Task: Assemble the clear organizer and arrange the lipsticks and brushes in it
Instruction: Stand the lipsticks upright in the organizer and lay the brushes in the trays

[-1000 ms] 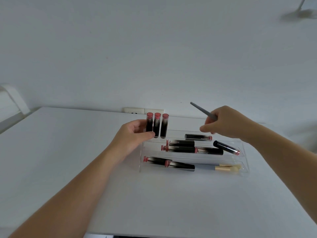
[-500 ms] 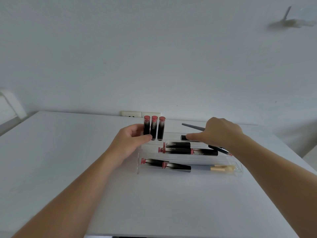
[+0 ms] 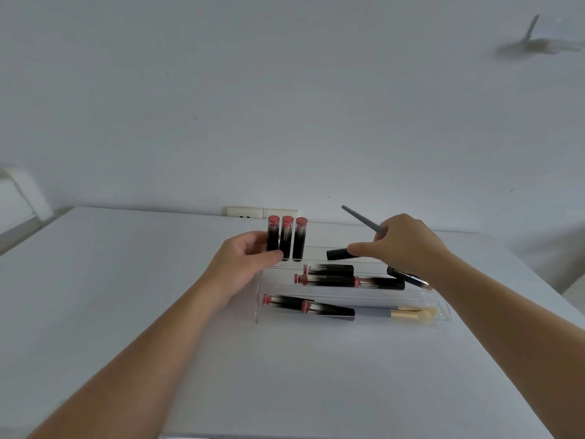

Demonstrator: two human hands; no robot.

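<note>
Hands at centre frame, both working over the clear organizer, which sits on the white bench just right of the middle, its stepped tiers rising toward the wall. Left hand is curled around the leftmost of the three upright lipsticks standing side by side at the back left of the organizer, thumb across the front near their bases, pink ends up. Right hand is up at centre right, fingers closed on a grey brush handle that slants away to the upper left, the tip in the air above the bench; the brush head is hidden inside the hand. Thumb of that hand reaches left and sits right at a dark lipstick lying flat on the back tier; whether it presses it, hard to call. Middle tier: lying lipsticks end to end and stacked close, with one black tube tilted at the right end, partly under the right wrist. Front tier, lowest in the frame: two more lipsticks lying at a slight angle on the left, and a gold-ferruled brush with pale bristles pointing right. Behind it all, a wall socket just above the far bench edge.
</note>
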